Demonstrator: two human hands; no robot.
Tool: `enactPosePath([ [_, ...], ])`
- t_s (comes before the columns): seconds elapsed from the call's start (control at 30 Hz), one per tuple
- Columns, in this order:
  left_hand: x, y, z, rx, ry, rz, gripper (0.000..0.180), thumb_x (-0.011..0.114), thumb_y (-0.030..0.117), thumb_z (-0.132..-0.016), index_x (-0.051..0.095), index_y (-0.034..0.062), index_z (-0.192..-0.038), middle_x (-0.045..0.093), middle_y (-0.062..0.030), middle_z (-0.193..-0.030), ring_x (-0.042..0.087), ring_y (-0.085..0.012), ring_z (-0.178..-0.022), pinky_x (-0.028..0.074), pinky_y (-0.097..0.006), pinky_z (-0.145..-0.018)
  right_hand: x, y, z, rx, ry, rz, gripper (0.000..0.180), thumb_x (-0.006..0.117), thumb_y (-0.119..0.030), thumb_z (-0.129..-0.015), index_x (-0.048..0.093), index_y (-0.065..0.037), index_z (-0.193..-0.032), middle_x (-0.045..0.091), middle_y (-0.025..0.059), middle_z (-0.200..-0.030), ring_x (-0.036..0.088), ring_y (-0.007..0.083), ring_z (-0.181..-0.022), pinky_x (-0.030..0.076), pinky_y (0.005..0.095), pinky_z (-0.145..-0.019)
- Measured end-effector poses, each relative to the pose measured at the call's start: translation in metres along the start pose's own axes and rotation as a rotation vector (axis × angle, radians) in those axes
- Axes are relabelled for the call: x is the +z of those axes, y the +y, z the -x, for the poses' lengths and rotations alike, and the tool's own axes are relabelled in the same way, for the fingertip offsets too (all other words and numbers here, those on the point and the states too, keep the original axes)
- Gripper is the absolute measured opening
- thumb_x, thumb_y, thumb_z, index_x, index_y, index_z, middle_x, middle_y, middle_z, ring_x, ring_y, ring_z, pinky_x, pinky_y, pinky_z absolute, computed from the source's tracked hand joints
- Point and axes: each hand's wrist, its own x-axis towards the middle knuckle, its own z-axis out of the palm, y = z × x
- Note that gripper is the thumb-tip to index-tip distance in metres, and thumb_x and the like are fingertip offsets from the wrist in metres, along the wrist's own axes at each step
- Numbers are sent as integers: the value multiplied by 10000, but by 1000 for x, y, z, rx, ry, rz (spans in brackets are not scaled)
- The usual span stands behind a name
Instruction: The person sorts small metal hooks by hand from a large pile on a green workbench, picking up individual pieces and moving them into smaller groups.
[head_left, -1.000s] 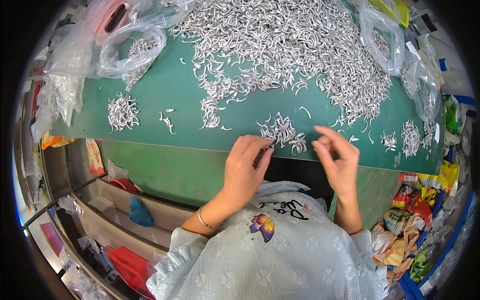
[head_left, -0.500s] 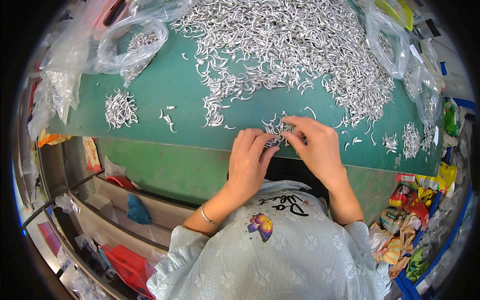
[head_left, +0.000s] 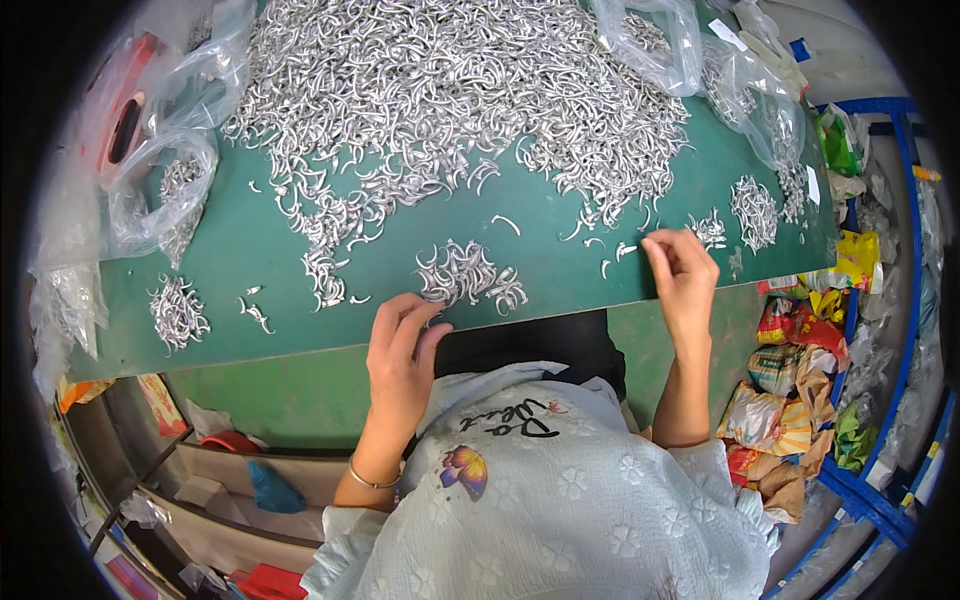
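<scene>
- Across the far part of the green surface, a broad main heap of curved silvery pieces lay spread, holding by far the most of them.
- Nearer the person, smaller lots stood apart: a left pile, a middle pile, and toward the right a thin pile beside a fuller pile. Judging by this, only a small share seemed parted off, with most left.
- A few loose pieces lay to the right of the left pile; a lone curved piece lay just beyond the middle pile.
- The left hand was at the near left side of the middle pile, its grip narrow; whether it held a piece, one could not tell.
- The right hand was just beside the thin pile, its grip also narrow; whether anything sat between the fingertips, one could not tell.
- The surface's near edge ran close to the middle pile, leaving a slim margin.
- Bare green showed between the middle pile and the right hand, seemingly room for sideways moves; a left bag and a right bag flanked the main heap.
</scene>
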Motion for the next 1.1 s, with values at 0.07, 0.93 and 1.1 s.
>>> enactPosePath([
  [0.07,1,-5,-1,-13,23,16,271,749,-99,-715,662,-6,-954,612,-103,-963,613,-217,-829,516,-305,-688,2,-6,2,-3,-77,15,117,711,-2,-837,652,20,-936,560,92,-748,500,162,-582,416,298,-536],
  [0.93,-40,-38,2,-132,255,-292,419,779,9,-743,629,54,-1131,535,-109,-1156,513,-266,-951,399,-395,-899,33,-50,-9,-146,-174,-174,182,735,6,-799,647,7,-959,622,108,-979,581,197,-813,470,287,-683],
  [1.1,-36,-43,-4,-74,301,-267,356,779,2,-715,686,81,-1049,555,-94,-1107,512,-257,-907,408,-381,-856,24,-57,-26,-154,-106,-128,165,717,40,-789,651,26,-939,625,96,-858,523,189,-648,451,288,-637],
])
